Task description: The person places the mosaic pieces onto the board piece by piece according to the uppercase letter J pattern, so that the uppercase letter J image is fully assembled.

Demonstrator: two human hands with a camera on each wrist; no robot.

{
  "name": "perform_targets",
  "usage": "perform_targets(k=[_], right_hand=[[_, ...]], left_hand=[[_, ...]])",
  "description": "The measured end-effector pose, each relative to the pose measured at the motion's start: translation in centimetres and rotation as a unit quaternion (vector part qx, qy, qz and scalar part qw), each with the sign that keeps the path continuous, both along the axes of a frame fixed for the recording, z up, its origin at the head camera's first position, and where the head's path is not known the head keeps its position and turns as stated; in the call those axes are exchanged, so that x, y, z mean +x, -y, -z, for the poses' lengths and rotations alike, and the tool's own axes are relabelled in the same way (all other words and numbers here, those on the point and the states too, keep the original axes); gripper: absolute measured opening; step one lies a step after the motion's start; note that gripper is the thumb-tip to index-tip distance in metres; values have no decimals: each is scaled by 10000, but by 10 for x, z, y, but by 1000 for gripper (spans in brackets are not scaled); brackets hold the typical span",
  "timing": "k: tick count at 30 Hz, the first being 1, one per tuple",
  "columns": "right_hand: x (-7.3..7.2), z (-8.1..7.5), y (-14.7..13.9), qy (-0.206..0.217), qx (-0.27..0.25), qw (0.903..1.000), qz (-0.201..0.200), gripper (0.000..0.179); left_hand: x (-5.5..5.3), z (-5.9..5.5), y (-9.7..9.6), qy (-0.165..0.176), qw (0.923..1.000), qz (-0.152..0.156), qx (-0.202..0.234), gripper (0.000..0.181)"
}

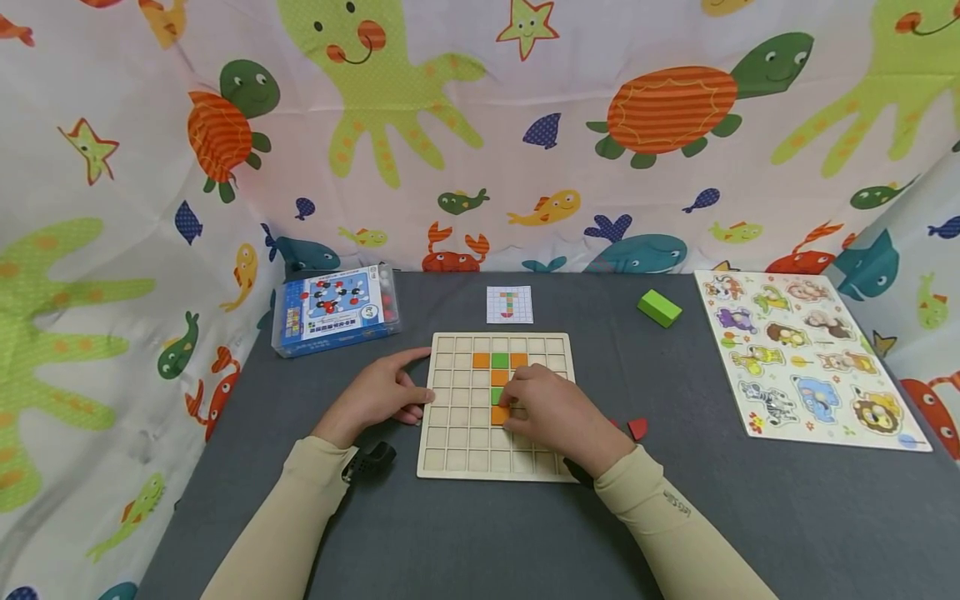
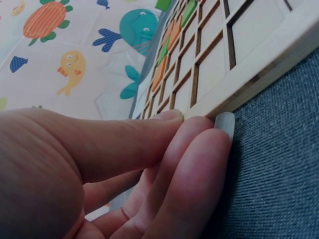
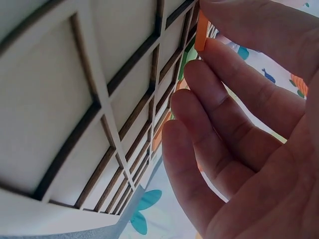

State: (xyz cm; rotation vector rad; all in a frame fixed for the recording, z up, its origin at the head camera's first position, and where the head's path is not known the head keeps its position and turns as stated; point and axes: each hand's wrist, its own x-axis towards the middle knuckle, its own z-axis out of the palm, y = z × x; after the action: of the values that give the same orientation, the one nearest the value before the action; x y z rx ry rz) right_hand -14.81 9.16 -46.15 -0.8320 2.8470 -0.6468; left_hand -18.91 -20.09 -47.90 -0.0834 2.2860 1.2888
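Observation:
A wooden grid board [image 1: 457,460] lies in front of me with orange and green square tiles in its upper and middle cells. My right hand [image 1: 558,410] is over the board and pinches an orange tile [image 3: 201,32] between thumb and index finger; its other fingers are spread loosely. Just above that spot, a green tile [image 1: 497,396] is partly covered by the fingers. At the board's left edge rests my left hand [image 1: 381,390], index finger straight toward the upper corner, thumb tip against the rim. Its other fingers bend beside the frame, as the left wrist view shows.
Behind the board lies a card [image 1: 509,305] with a coloured grid pattern. A blue box [image 1: 337,304] stands at the back left. To the right are a green block [image 1: 660,308], red pieces [image 1: 637,428] partly behind the right wrist, and an animal puzzle board [image 1: 817,362].

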Motion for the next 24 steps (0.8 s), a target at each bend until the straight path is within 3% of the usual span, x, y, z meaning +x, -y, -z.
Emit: perform_targets(k=[24], right_hand=[[0,1,2,-58,98,9999,14,11]], left_hand=[[-2,2,0,21,10000,9,-39,81]])
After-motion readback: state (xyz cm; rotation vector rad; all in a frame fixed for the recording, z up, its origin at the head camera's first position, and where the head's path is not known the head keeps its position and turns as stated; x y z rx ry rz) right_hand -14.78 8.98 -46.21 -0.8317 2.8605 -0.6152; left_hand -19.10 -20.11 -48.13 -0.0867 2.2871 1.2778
